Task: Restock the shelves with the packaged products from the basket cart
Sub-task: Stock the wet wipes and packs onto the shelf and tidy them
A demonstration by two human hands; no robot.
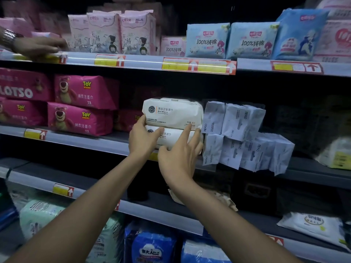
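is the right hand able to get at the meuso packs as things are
Probably yes: the right hand touches the lower wipes pack, and the Meuso packs stand right beside it, at the front, with nothing between.

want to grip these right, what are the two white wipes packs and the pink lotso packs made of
White wipes packs: probably soft plastic film, matte-looking, creased and pillowy at the ends. Pink Lotso packs: glossier plastic film, likely, with slight sheen and folded end seams.
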